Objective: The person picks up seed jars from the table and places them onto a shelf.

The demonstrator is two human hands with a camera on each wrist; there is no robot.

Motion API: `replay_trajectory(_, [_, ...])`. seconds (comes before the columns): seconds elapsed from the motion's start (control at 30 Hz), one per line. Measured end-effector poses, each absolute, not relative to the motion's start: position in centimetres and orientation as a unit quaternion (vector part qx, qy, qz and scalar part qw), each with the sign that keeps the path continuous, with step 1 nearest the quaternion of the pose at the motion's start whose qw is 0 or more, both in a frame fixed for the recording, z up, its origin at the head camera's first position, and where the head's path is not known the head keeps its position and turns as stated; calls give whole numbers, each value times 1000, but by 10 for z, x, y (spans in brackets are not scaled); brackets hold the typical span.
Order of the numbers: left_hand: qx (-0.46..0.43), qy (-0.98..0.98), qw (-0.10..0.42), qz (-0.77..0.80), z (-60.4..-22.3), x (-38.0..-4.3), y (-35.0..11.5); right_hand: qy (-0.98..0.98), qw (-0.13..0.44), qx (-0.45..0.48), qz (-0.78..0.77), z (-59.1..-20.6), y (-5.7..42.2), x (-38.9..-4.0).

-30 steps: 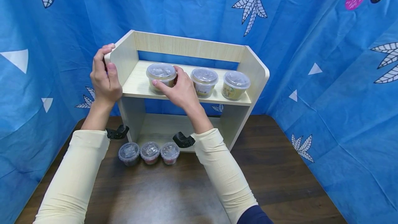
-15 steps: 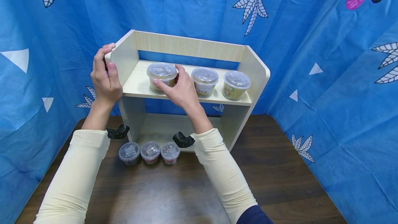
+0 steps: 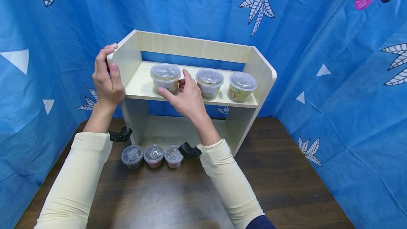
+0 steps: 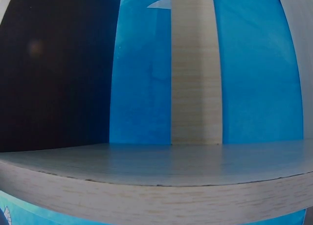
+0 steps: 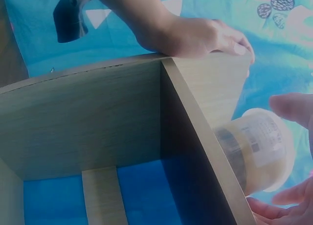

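Note:
In the head view my left hand (image 3: 107,77) grips the front edge of the left side panel of a pale wooden shelf (image 3: 190,45), thumb on the inner side. My right hand (image 3: 187,96) is at the upper board, thumb and index finger spread beside the leftmost clear-lidded plastic tub (image 3: 165,77). That tub stands upright near the left panel; the right wrist view shows its labelled side (image 5: 264,142) between the spread thumb and fingers. To the right, on the same board, stand a middle tub (image 3: 208,83) and a right tub (image 3: 241,87) with yellowish contents.
Three smaller lidded cups, a dark one (image 3: 132,156), a middle one (image 3: 154,156) and a right one (image 3: 173,156), stand in a row on the dark wooden table (image 3: 152,197) before the shelf. A blue patterned curtain (image 3: 197,6) hangs behind and at both sides.
My right hand has let go of the leftmost tub and drawn back slightly to the right and towards me. The tub stays in place, and the left hand has not moved.

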State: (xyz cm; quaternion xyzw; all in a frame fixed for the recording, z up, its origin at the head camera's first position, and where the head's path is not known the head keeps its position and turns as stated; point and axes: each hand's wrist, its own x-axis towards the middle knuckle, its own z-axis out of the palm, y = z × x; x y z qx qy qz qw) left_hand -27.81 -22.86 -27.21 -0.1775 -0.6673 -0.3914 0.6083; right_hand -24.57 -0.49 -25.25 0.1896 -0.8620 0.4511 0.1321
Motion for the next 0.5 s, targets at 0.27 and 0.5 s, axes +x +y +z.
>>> replay_trajectory(0.27, [-178, -669, 606, -392, -272, -279, -229, -845, 156, 203, 469, -264, 5, -233])
replay_trajectory(0.5, [-178, -669, 604, -394, -272, -279, -230, -828, 183, 224, 481, -271, 12, -223])
